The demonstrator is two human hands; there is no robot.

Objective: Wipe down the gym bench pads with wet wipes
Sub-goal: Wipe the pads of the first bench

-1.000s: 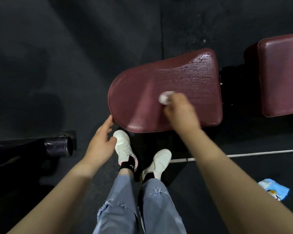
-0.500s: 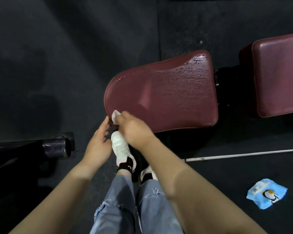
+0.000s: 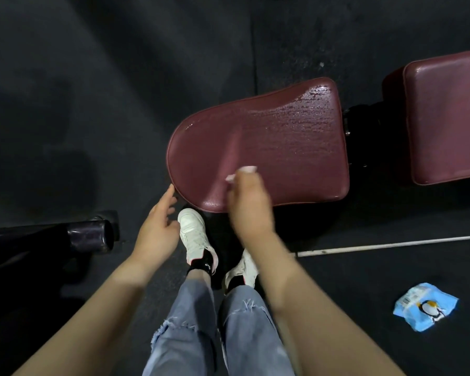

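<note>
Left hand [image 3: 158, 232] idle, fingers relaxed and straight, tips just beside the seat pad [image 3: 269, 147] rim. Right hand [image 3: 248, 204] bunches a wipe [image 3: 242, 172] against the pad's near left part. Wipe likely light, limp, wet: best pinched as a wad. Pad firm, slick with moisture. Back pad [image 3: 448, 118] lies farther right.

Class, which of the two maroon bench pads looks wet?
The rounded seat pad under the right hand glistens with moisture streaks; the rectangular pad looks dry.

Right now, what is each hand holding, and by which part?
Right hand grips a bunched wipe on the seat pad. Left hand holds nothing.
</note>
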